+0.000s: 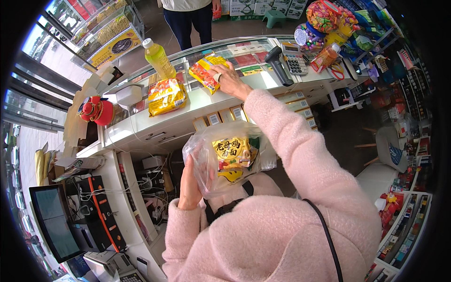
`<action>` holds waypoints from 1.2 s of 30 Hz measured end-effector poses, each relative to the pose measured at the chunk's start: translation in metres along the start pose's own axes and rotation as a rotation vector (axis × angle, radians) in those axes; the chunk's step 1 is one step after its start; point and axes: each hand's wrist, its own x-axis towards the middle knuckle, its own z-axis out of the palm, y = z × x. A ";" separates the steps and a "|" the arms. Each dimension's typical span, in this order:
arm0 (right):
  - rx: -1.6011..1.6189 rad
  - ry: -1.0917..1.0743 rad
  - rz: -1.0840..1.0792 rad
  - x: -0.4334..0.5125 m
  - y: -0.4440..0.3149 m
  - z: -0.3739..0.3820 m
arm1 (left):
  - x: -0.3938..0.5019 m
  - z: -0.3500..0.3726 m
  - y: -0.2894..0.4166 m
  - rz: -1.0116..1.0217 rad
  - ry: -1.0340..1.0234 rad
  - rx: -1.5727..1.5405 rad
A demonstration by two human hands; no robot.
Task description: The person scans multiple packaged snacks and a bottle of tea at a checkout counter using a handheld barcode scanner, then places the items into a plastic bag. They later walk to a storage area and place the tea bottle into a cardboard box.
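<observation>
My left hand [192, 181] holds a clear plastic bag [201, 151] in front of my body, its fingers partly inside. Within the bag sits a yellow packet of instant noodles [232, 155] bearing large writing. Stretched out over the glass counter, my right hand [228, 78] has its fingers on a red and yellow packet [206, 72]; whether it grips the packet firmly is hard to see. Another yellow packet [167, 96] lies on the counter to the left, beside an upright bottle of yellow-green drink [158, 58].
A barcode scanner [278, 65], a calculator [294, 60] and orange-handled scissors [336, 71] rest on the counter's right. A red figurine [97, 110] stands at its left end. Across the counter stands a person [186, 21]. A monitor [56, 222] is at lower left.
</observation>
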 end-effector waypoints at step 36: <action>0.417 -0.275 0.019 -0.012 -0.089 -0.103 | 0.005 -0.004 -0.008 -0.007 -0.118 -0.181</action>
